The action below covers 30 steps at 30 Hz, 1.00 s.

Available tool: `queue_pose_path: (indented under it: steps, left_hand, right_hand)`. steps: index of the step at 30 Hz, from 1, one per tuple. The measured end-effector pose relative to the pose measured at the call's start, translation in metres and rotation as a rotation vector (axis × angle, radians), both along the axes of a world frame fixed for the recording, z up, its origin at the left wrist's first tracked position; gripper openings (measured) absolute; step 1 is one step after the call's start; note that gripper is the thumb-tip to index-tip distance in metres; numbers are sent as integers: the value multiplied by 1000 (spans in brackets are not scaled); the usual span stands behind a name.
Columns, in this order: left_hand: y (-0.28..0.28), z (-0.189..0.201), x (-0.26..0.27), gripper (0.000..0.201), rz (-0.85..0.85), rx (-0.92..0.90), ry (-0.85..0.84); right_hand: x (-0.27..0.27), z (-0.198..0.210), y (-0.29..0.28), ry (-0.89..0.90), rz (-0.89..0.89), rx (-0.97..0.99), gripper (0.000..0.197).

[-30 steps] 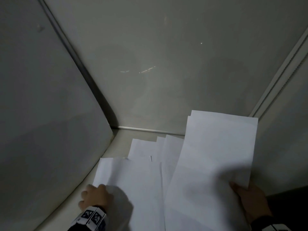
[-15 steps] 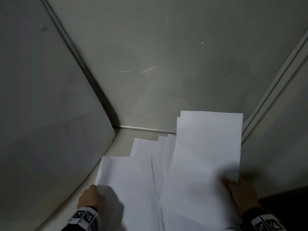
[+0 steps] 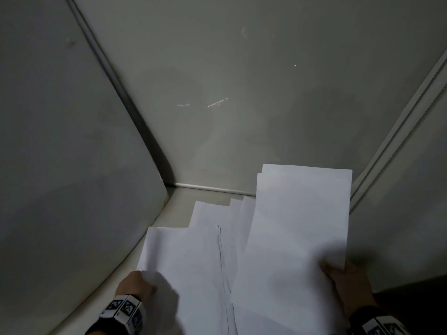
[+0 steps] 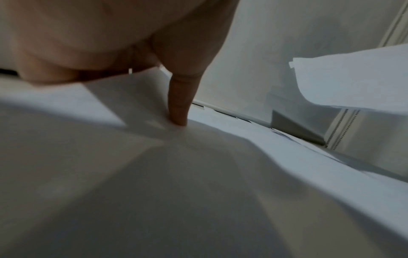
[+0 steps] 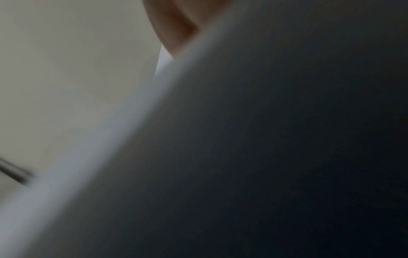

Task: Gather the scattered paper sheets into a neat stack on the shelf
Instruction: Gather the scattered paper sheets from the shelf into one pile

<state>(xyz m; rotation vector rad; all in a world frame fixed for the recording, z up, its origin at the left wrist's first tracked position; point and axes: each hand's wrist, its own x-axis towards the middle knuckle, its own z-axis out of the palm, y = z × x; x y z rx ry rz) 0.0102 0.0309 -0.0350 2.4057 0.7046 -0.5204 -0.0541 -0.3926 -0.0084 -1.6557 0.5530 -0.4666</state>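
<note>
The right hand (image 3: 348, 284) grips a small bundle of plain white paper sheets (image 3: 300, 226) by its near right corner, fingers under and thumb on top. Two staggered top edges show, so I count at least two sheets in that bundle; it is lifted and tilted above the pale cream shelf (image 3: 179, 204), overlapping the right side of the loose white paper sheets lying flat on the shelf (image 3: 217, 238).

The left hand (image 3: 135, 286) is at the near left corner of the frontmost flat sheet (image 3: 183, 262). In the left wrist view one straight finger (image 4: 178, 111) presses down on that paper while the other fingers look curled back; whether they pinch the edge I cannot tell.

Behind the frontmost flat sheet, three stepped top edges show, so roughly four or five sheets lie on the shelf, though overlaps hide the true number. Two hands are in view.

Risks, as I judge them: the bundle is held by one corner only, so it may sag, fan apart or drop a sheet. Sliding the frontmost flat sheet with a single pressing finger could buckle or crease it. The grey side wall (image 3: 72, 165) left of the flat sheets could catch a corner and skew the stack.
</note>
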Motion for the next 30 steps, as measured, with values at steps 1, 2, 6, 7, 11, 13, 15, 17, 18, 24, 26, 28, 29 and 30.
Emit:
queue_pose_path:
  steps: [1,2,6,7,11,13,15,17,18,24,26,28,29,30]
  left_hand:
    - [-1,0,0,39,-12,24,4]
    - [-2,0,-2,39,-16,61,-2]
    - [-7,0,-7,41,2,239,57]
    - [-7,3,-7,40,-10,265,59]
    - [-6,8,-3,33,-47,276,48]
    - [-3,8,0,31,-93,247,34]
    - [-2,6,1,32,-167,209,37]
    - [1,4,0,12,-194,179,-17]
    - [1,5,-2,10,-184,156,-68]
    - [9,24,-10,71,-88,43,-359]
    - [14,39,-12,43,-183,89,-496]
    - [21,66,-16,7,-213,95,-628]
    - [30,74,-13,11,-192,80,-661]
    - [39,84,-11,19,-128,16,-667]
  right_hand:
    - [-1,1,-1,-1,-9,8,29]
    - [-1,1,-1,-1,-14,17,29]
    - [-2,3,0,3,-23,-6,24]
    - [-2,6,1,4,-24,-13,23]
    - [-4,8,4,2,-24,13,35]
    - [-4,8,6,11,-23,24,37]
    - [-4,9,7,16,-13,16,37]
    - [-5,11,9,19,5,-6,32]
    - [-5,10,9,19,13,-16,24]
    - [-7,21,10,60,-8,-78,11]
    - [-7,23,10,93,-34,-113,18]
    - [-5,22,11,118,-48,-148,21]
    - [-4,24,14,133,-48,-163,22]
    - [-2,24,16,143,-49,-174,23]
